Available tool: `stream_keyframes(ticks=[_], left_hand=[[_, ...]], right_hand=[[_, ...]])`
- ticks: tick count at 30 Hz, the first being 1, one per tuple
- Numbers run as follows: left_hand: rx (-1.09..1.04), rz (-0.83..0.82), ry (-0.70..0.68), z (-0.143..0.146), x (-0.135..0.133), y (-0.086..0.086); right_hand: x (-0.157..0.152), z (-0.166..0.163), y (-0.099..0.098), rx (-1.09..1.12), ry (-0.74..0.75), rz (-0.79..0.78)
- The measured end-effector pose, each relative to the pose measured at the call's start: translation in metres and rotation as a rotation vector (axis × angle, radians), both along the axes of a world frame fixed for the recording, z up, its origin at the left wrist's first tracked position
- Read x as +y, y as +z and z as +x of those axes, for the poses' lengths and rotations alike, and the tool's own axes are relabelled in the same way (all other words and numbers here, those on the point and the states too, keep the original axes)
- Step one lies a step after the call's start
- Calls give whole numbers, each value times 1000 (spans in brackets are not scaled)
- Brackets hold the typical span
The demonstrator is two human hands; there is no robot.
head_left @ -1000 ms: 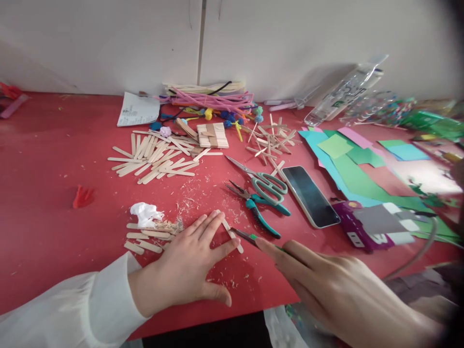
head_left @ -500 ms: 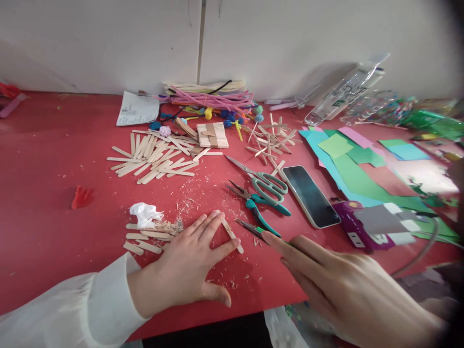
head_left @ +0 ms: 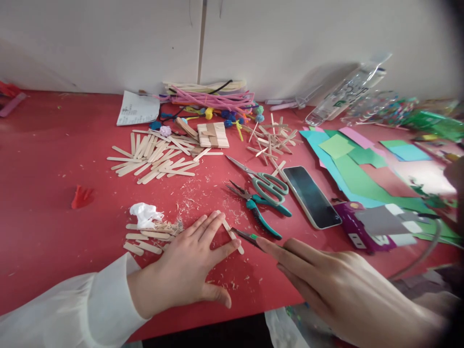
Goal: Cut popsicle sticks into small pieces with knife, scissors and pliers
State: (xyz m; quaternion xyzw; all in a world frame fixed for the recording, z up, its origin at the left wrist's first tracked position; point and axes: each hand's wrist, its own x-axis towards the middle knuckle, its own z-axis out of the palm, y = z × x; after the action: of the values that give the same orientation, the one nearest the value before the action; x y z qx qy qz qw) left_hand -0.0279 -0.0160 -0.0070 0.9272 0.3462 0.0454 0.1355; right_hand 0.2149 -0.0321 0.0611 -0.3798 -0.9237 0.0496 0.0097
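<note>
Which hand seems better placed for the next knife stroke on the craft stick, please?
Probably the right hand: it grips the craft knife, tip at the craft stick, while the left hand is spread over part of it.

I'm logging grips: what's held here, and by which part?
The right hand holds a knife by its handle; the left hand apparently pins a wooden stick near its closer end.

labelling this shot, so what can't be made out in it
All in the head view:
- Part of the wooden stick: covered by a finger of the left hand.
- Most of the cutter's handle: hidden inside the right hand.
- Writing on the paper note: too small to read.
- Green plastic item: blurred, cut off by the right edge.
- Left sleeve: cut off by the picture's edge.
</note>
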Motion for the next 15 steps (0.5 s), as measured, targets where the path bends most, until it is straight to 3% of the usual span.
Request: stream_keyframes(ticks=[8,15], left_hand=[[-40,-16,-3,-3,-2,-3],[-36,-149,-31,-3,0,3]], right_hand=[[8,-7,7,-16,91,55],[26,-18,20,-57,216,66]])
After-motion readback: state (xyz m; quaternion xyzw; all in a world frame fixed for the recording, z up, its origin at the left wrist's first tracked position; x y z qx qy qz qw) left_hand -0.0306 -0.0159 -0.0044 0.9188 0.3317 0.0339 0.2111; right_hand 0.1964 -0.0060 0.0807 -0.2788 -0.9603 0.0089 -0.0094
